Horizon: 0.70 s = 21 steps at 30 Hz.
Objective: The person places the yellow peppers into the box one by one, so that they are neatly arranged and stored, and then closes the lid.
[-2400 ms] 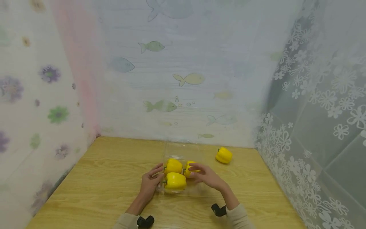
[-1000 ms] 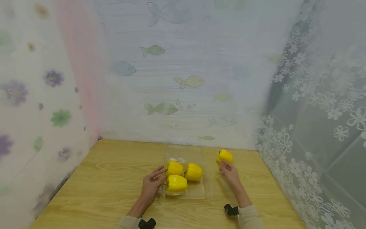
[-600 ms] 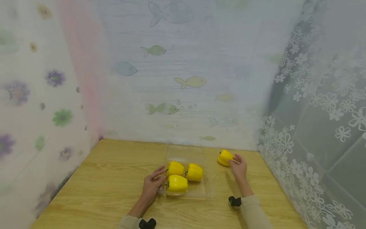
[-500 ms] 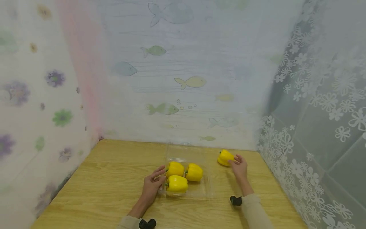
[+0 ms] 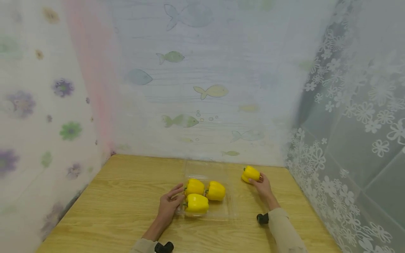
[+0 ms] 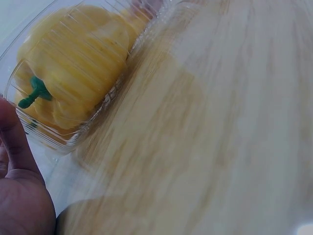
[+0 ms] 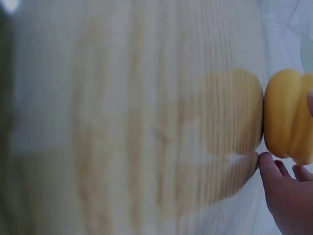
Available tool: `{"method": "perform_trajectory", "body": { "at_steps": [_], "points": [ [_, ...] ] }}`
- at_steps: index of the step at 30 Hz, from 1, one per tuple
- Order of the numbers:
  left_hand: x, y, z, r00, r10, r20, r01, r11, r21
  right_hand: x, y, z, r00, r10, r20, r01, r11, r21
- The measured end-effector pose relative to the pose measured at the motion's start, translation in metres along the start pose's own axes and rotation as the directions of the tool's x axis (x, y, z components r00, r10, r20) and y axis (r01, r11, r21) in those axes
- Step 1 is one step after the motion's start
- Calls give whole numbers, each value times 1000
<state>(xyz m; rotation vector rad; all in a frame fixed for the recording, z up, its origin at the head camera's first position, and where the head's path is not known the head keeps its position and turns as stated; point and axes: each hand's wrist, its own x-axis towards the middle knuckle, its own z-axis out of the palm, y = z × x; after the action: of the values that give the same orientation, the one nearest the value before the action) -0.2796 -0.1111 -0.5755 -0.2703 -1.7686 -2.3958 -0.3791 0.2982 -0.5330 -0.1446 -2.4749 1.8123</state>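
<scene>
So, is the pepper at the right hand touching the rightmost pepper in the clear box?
Apart: the head view shows bare table between the pepper at the right hand and the rightmost pepper in the clear box.

The right wrist view is cutting off the yellow pepper (image 7: 283, 115) and the right hand (image 7: 293, 200); the left wrist view is cropping the left hand (image 6: 22, 200) and the clear container (image 6: 61, 142), while its tabletop (image 6: 210, 122) is blurring.
</scene>
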Motion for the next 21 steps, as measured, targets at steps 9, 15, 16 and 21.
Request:
{"method": "perform_trajectory", "body": {
  "at_steps": [9,15,16,21],
  "points": [
    [1,-1,0,1000,3,2,-3,1000,11,4,-4,2,999,-40,20,41,999,-29],
    [0,0,0,1000,10,5,-10,1000,8,6,0,3,999,-35,29,37,997,-69],
    [0,0,0,1000,10,7,-11,1000,7,7,1,3,999,-37,31,39,996,-78],
    [-1,1,0,1000,0,13,0,1000,11,8,4,2,997,-52,50,57,992,-114]
  ]
}}
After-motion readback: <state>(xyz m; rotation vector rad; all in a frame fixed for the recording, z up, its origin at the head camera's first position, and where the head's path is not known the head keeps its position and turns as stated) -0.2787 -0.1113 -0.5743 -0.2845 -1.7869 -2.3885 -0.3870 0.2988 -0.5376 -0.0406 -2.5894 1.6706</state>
